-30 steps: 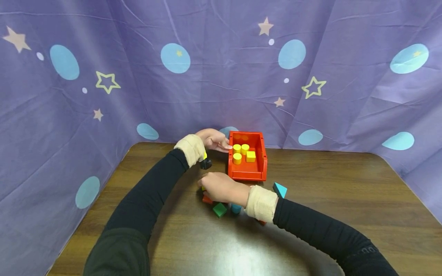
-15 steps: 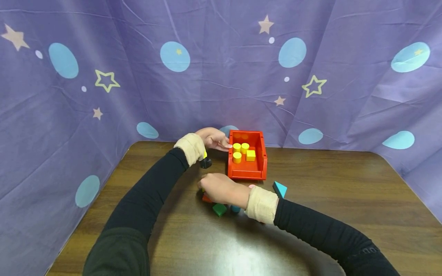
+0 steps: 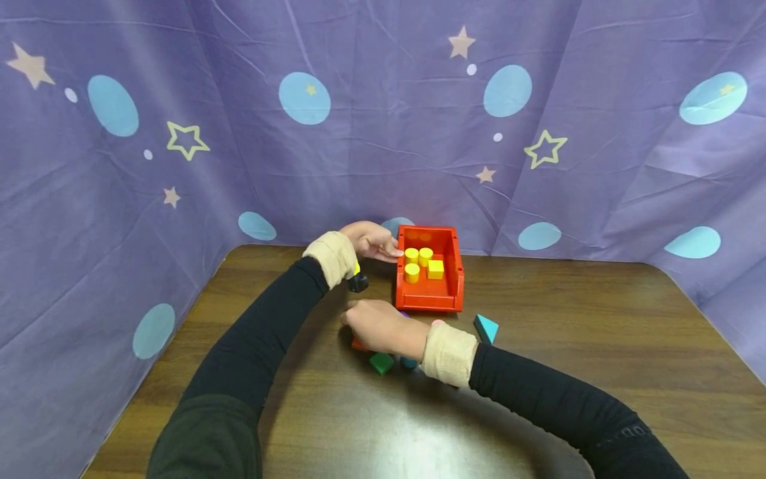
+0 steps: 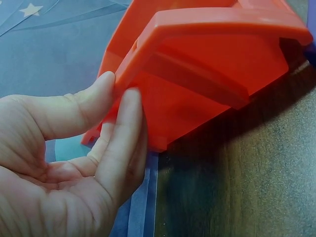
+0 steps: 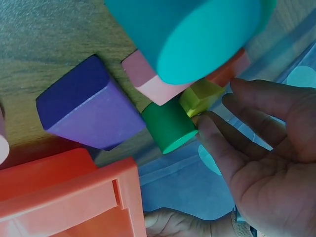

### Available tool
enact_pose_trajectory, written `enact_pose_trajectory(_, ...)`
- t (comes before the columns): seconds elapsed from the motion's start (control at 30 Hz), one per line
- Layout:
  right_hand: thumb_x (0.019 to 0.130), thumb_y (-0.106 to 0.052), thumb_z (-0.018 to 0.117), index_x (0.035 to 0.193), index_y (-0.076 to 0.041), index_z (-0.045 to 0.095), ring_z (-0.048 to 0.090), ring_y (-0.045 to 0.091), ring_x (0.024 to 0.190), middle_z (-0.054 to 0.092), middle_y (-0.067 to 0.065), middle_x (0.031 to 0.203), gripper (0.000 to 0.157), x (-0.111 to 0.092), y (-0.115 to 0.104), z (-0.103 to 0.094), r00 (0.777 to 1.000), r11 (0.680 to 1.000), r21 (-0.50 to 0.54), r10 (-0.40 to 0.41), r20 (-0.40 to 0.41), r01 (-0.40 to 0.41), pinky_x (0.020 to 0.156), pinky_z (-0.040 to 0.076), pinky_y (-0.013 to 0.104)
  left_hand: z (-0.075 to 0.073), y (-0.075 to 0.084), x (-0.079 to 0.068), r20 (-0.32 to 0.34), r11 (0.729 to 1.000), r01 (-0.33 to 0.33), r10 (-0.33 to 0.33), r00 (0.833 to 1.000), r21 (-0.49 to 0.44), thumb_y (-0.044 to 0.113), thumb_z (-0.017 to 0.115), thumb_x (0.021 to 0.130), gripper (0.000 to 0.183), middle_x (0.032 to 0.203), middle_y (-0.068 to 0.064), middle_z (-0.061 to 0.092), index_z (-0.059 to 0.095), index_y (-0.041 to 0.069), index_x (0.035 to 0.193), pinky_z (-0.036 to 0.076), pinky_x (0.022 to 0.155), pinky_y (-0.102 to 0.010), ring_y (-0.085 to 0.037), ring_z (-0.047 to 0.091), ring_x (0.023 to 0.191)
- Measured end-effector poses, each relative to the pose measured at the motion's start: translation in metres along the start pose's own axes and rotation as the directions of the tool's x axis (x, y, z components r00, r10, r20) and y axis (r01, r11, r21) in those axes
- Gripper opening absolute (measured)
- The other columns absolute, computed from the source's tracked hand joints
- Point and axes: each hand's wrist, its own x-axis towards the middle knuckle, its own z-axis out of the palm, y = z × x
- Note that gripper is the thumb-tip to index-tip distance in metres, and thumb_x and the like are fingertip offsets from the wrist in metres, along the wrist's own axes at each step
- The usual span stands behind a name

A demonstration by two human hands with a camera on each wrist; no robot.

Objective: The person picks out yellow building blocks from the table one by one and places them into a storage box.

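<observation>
My left hand (image 3: 371, 241) pinches the left wall of a red bin (image 3: 429, 303) between thumb and fingers, as the left wrist view shows close up. Several yellow blocks lie inside the bin: cylinders (image 3: 411, 273) and a cube (image 3: 435, 269). In front of it, my right hand (image 3: 383, 327) reaches low over a group of loose blocks. The right wrist view has its thumb and finger on either side of a small yellow block (image 5: 201, 97), pinching it. Touching that block are a green cylinder (image 5: 169, 126) and an orange-red block (image 5: 229, 68).
Around the right hand lie a purple block (image 5: 91, 106), a pink block (image 5: 150, 79), a large teal block (image 5: 197, 39) and a green block (image 3: 381, 363). A blue triangular block (image 3: 486, 328) is farther right on the wooden table (image 3: 568, 313). A purple curtain (image 3: 383, 120) hangs behind.
A bit of yellow seen beneath the right hand's fingers earlier is now hidden, and that hand has shifted very slightly left. The left hand and the bin stay in place.
</observation>
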Motion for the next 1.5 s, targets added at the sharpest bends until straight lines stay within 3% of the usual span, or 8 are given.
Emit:
enact_pose_trajectory(0.23, 0.093, -0.004, 0.069, 0.106, -0.015, 0.077, 0.069, 0.012, 0.085, 0.074, -0.002, 0.098, 0.019, 0.004, 0.001, 0.0, 1.0, 1.0, -0.013, -0.006, 0.015, 0.006, 0.072, 0.064, 0.03, 0.0, 0.0, 0.0, -0.008, 1.0, 0.006, -0.006, 1.0, -0.009, -0.011, 0.05, 0.1, 0.044, 0.128, -0.016, 0.056, 0.044, -0.016, 0.143, 0.04, 0.122, -0.036, -0.015, 0.061, 0.093)
enact_pose_trajectory(0.43, 0.092, -0.004, 0.07, 0.092, -0.013, 0.076, 0.067, 0.012, 0.076, 0.074, 0.0, 0.087, 0.011, 0.008, 0.001, -0.003, 1.0, 0.999, -0.052, -0.007, 0.017, 0.008, 0.062, 0.061, 0.03, 0.0, -0.002, 0.001, -0.007, 1.0, 0.007, -0.007, 1.0, -0.01, -0.01, 0.051, 0.1, 0.039, 0.115, -0.013, 0.06, 0.048, -0.016, 0.139, 0.04, 0.121, -0.037, -0.013, 0.062, 0.087)
enact_pose_trajectory(0.63, 0.093, -0.003, 0.068, 0.087, -0.013, 0.074, 0.064, 0.014, 0.072, 0.072, 0.001, 0.083, 0.013, 0.008, 0.001, -0.005, 0.999, 0.996, -0.086, -0.022, 0.038, 0.025, 0.059, 0.059, 0.03, 0.0, 0.0, 0.001, 0.018, 1.0, 0.007, -0.007, 1.0, 0.018, -0.009, 0.05, 0.1, 0.042, 0.108, -0.011, 0.064, 0.045, -0.017, 0.141, 0.038, 0.123, -0.037, -0.01, 0.063, 0.078)
enact_pose_trajectory(0.83, 0.094, -0.005, 0.069, 0.09, -0.013, 0.075, 0.062, 0.013, 0.071, 0.072, 0.001, 0.085, 0.01, 0.006, 0.002, -0.004, 0.994, 0.996, -0.085, -0.024, 0.107, 0.033, 0.061, 0.059, 0.029, 0.0, 0.0, 0.0, 0.018, 1.0, 0.011, -0.011, 1.0, 0.024, -0.009, 0.05, 0.101, 0.044, 0.118, -0.014, 0.062, 0.044, -0.016, 0.143, 0.039, 0.122, -0.037, -0.011, 0.063, 0.083)
enact_pose_trajectory(1.27, 0.091, -0.004, 0.071, 0.089, -0.015, 0.076, 0.064, 0.014, 0.076, 0.071, 0.001, 0.089, 0.012, -0.002, 0.005, -0.002, 0.991, 0.994, -0.086, -0.052, 0.125, 0.063, 0.063, 0.058, 0.025, 0.0, 0.0, 0.0, -0.001, 1.0, 0.002, -0.002, 1.0, 0.012, -0.01, 0.048, 0.1, 0.045, 0.142, -0.02, 0.052, 0.042, -0.016, 0.144, 0.04, 0.122, -0.036, -0.017, 0.059, 0.106)
enact_pose_trajectory(1.5, 0.095, -0.006, 0.07, 0.094, -0.016, 0.078, 0.059, 0.011, 0.073, 0.07, 0.0, 0.09, 0.013, -0.007, 0.007, -0.003, 0.985, 0.995, -0.062, -0.068, 0.156, 0.079, 0.062, 0.055, 0.02, 0.0, -0.001, 0.001, 0.003, 1.0, 0.003, -0.003, 1.0, 0.017, -0.009, 0.049, 0.101, 0.045, 0.142, -0.019, 0.054, 0.043, -0.015, 0.145, 0.041, 0.121, -0.035, -0.011, 0.061, 0.089)
